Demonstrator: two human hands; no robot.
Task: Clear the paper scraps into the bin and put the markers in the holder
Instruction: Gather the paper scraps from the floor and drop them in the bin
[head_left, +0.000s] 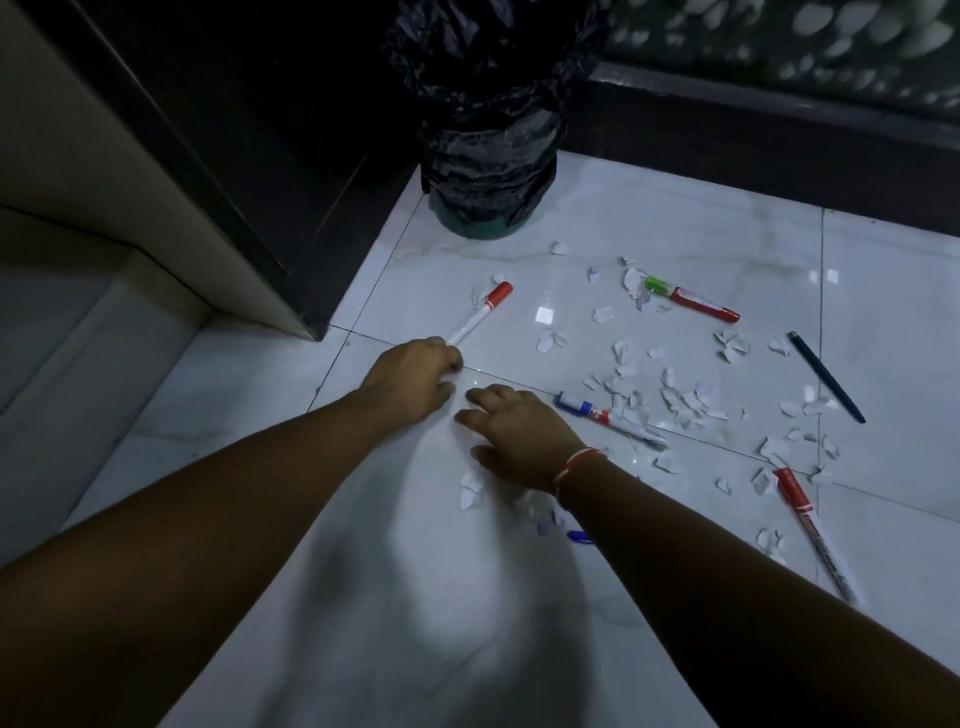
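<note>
On the white tiled floor (649, 234), the left hand (415, 376) reaches toward eleven o'clock and its curled fingers close on the near end of a red-capped marker (480, 312), whose cap points away toward one o'clock; the grip is taken at the tail, probably because that end lies nearest. The fingertips are hidden under the knuckles, so I judge it a pinch rather than see it clearly. The right hand (519, 441) lies just beside it at four o'clock, fingers spread and flat on the tile, holding nothing; it seems set there either to brace the lean forward or to sweep paper together.

The paper scraps (675, 400) are strewn mostly to three o'clock of the hands, with a few small pieces by the right wrist. Among them lie a blue-capped marker (602, 415) just right of the right hand, a green-capped marker (685, 299) farther off at two o'clock, a second red marker (810, 525) at four o'clock, and a dark pen (826, 376) near the right edge. A blue bit (579, 537) peeks out beneath the right forearm; what it is I cannot tell.

The bin (488, 156), lined with a black bag, stands at twelve o'clock against the dark wall, well apart from the hands. No holder is in view. Nearly all the task remains, by the look of it.
</note>
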